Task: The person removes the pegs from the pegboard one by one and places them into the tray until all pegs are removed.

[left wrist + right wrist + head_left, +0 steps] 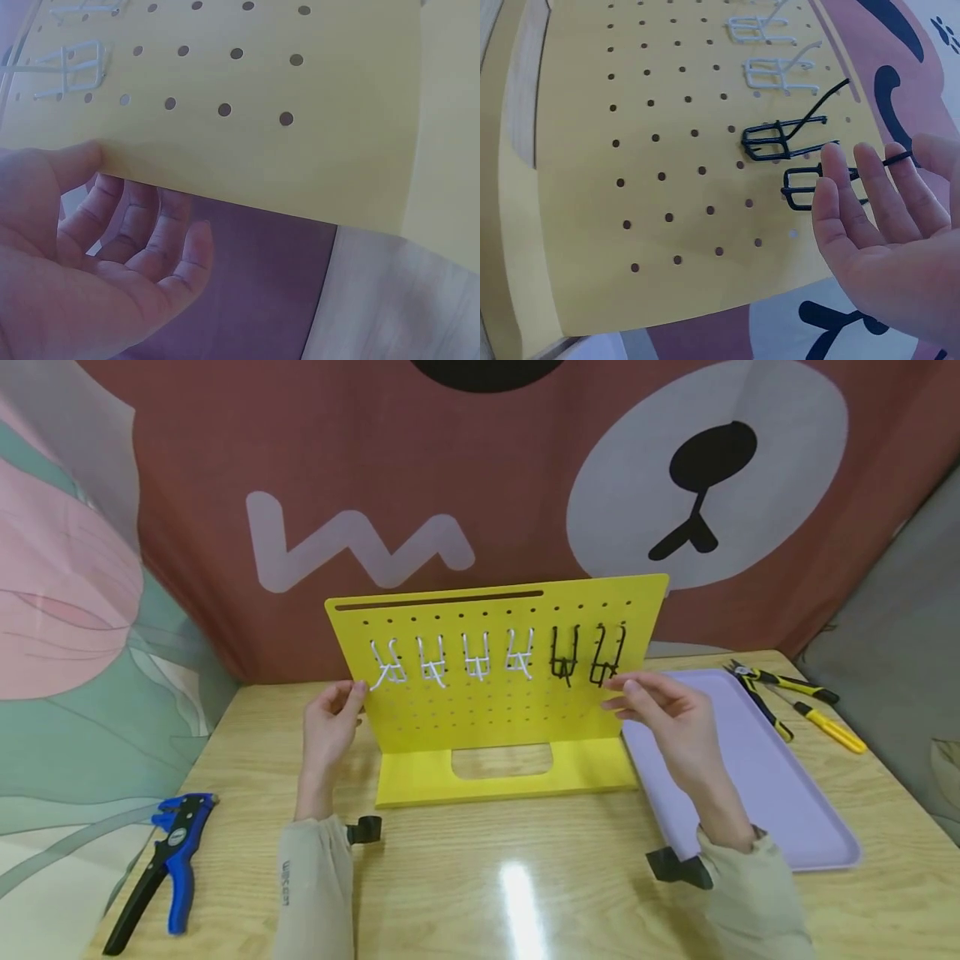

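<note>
A yellow pegboard (480, 735) stands upright on its base, with white wire hooks (478, 670) and two black ones in a row. My left hand (330, 727) grips its left edge, thumb on the front and fingers behind. At the right end of the row, my right hand (678, 735) pinches the prong tip of the outer black hook (896, 159) between thumb and forefinger. That hook's frame lies against the board, partly hidden by my fingers in the right wrist view. Beside it hangs the other black hook (784, 135), untouched.
A lilac tray (738, 760) lies right of the board, partly under my right forearm. Black-and-yellow pliers (795, 683) and a yellow-handled tool (832, 727) lie beyond it. Blue-and-black wire strippers (180, 852) lie at the table's left. A printed curtain (375, 460) hangs behind.
</note>
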Motion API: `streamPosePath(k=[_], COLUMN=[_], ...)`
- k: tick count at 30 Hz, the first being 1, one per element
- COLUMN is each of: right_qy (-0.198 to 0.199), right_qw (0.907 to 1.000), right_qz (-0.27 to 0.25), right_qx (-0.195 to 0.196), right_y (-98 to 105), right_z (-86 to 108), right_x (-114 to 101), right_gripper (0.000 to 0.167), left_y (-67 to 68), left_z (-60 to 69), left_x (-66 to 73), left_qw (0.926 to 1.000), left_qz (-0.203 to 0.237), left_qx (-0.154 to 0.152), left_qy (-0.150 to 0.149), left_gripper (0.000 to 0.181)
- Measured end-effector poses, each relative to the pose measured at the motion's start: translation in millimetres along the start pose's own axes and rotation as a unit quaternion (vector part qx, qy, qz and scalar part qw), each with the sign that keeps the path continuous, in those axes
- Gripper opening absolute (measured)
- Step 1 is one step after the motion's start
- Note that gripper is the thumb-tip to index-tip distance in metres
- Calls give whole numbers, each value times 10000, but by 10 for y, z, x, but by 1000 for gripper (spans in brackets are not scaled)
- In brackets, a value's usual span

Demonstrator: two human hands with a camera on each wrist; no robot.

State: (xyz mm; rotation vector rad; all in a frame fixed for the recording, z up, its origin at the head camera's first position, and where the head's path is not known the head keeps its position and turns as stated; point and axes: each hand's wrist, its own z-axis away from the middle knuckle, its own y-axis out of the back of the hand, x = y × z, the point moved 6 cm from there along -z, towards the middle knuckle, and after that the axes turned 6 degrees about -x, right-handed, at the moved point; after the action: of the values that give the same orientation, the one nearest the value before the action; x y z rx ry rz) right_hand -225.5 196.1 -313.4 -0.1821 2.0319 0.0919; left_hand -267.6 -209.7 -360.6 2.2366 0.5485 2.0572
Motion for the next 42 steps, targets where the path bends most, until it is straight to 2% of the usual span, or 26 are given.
streamPosePath(k=[4,8,14,20,24,29,38,42], right_qy=[28,-69,-322,-354,-468,-874,-1228,-1317], right_qw=[9998,9997,9988,9987,9963,9886,9882,9865], right_qz=[-43,-192,-355,-374,-687,-1104,-681,-721], right_qx=[-200,-147,-5,-48,-209,-532,-606,-647], right_y=[9,24,2,37,82,101,268,347], right_z=[3,16,29,68,118,170,198,208], right_x=[-63,-110,-123,-135,-119,-52,-15,-15], right_gripper=[21,23,23,21,21,20,21,21], left_y=[1,1,41,14,-20,-29,-5,4], left_z=[4,5,21,21,14,6,-2,2], left_x=[22,28,-10,-5,14,40,37,22], left_qw=[10000,10000,9999,10000,9999,9999,9998,9998], left_qz=[5,7,-57,-21,-30,-55,-146,-133], left_qx=[10,-33,26,-5,-117,-160,-156,-151], left_qy=[-70,-79,78,-58,6,31,21,90], left_gripper=[38,39,39,37,38,40,41,41])
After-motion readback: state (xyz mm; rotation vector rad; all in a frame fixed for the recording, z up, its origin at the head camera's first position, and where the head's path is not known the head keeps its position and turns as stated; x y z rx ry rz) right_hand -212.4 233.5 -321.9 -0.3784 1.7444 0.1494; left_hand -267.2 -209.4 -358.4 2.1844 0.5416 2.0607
